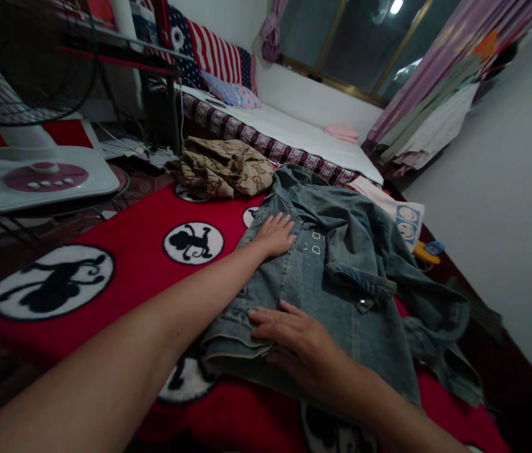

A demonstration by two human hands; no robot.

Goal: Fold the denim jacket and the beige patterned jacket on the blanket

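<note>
Denim jacket lies spread on a red blanket printed with black-and-white monkey medallions; one jacket is present. Left hand rests flat on the jacket's upper left panel, fingers extended and together, gripping nothing. Right hand presses palm-down near the folded hem at the jacket's near edge, fingers stretched out flat, closed on nothing. One sleeve trails off to the right toward the blanket edge, near the white wall. Bare blanket extends to the left of the jacket, with at least four medallions visible. One tan patterned garment sits crumpled just beyond the jacket's far left corner. One fan base with a row of buttons stands at the left, well apart from both hands. A second bed with a white sheet runs along the far side, carrying pillows at its head and one folded pink item.
</note>
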